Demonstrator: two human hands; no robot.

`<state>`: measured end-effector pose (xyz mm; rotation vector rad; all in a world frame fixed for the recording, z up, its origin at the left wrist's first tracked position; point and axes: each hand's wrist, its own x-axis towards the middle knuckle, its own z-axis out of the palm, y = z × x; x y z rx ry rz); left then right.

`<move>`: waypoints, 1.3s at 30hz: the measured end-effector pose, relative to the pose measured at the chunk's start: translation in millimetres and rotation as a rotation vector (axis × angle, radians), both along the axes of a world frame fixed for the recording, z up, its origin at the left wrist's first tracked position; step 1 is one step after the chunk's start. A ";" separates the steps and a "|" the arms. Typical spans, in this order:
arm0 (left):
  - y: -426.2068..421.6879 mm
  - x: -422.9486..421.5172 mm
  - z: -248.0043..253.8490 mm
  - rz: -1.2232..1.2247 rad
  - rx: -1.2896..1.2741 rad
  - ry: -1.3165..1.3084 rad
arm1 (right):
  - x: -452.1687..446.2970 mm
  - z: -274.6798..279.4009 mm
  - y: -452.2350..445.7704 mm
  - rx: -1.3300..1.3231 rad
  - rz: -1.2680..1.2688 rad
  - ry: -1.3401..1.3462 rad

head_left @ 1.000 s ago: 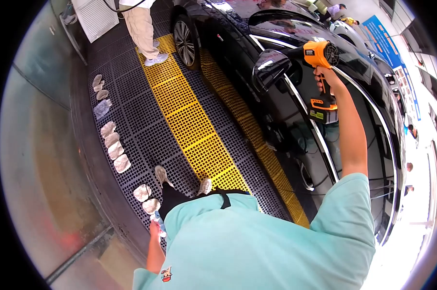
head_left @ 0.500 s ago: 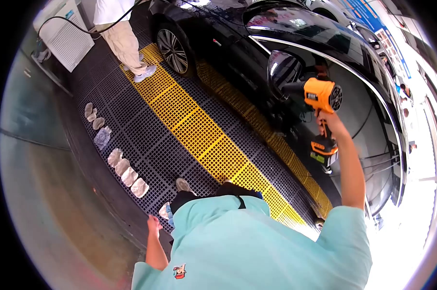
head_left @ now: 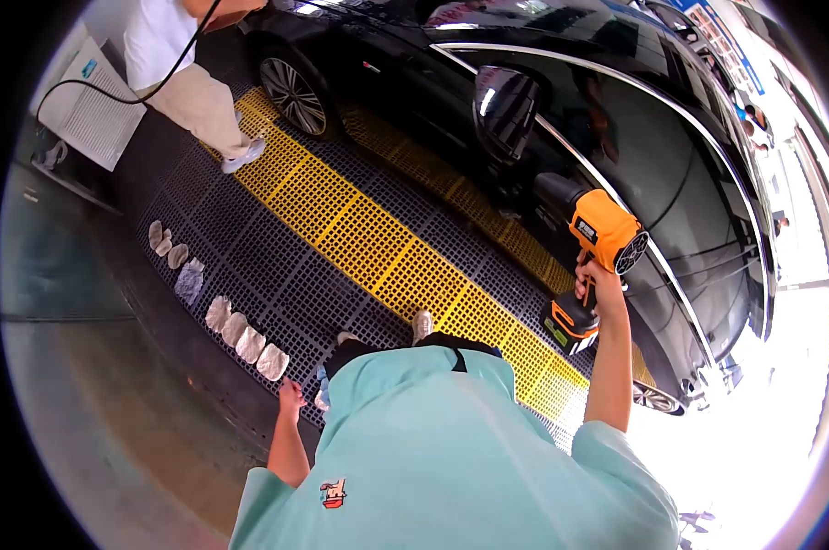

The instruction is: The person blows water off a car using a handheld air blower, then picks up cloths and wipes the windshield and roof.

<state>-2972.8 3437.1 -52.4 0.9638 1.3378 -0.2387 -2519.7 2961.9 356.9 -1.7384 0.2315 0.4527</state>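
Note:
My right hand is wrapped round the handle of an orange and black cordless blower. Its battery sits below my grip, and the black nozzle points up and left, beneath the side mirror of a black car. The nozzle is close to the car's side; whether it touches cannot be made out. My left hand hangs low at my side, fingers curled, with nothing visible in them. Beside it, a pale blue and white cloth shows against my clothing.
Several crumpled cloths lie in a row on the dark grating at left. A yellow grating strip runs alongside the car. Further ahead a person stands by the front wheel, near a white louvred unit and black hose.
The blower in my right hand has moved down and left, away from the mirror. My view has shifted along the car, and one foot has stepped forward. The other person's arm now shows.

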 end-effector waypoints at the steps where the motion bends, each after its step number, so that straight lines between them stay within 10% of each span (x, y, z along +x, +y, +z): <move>1: -12.8 0.0 -1.3 -0.064 0.036 0.008 | -0.9 -2.5 -5.7 0.023 -0.006 0.002; 23: -141.5 9.9 41.1 0.076 0.097 0.041 | 302.8 21.9 -24.1 0.080 0.216 -0.046; 39: -226.8 0.7 28.6 0.144 0.055 0.114 | 330.1 48.8 -2.5 -0.041 0.388 -0.040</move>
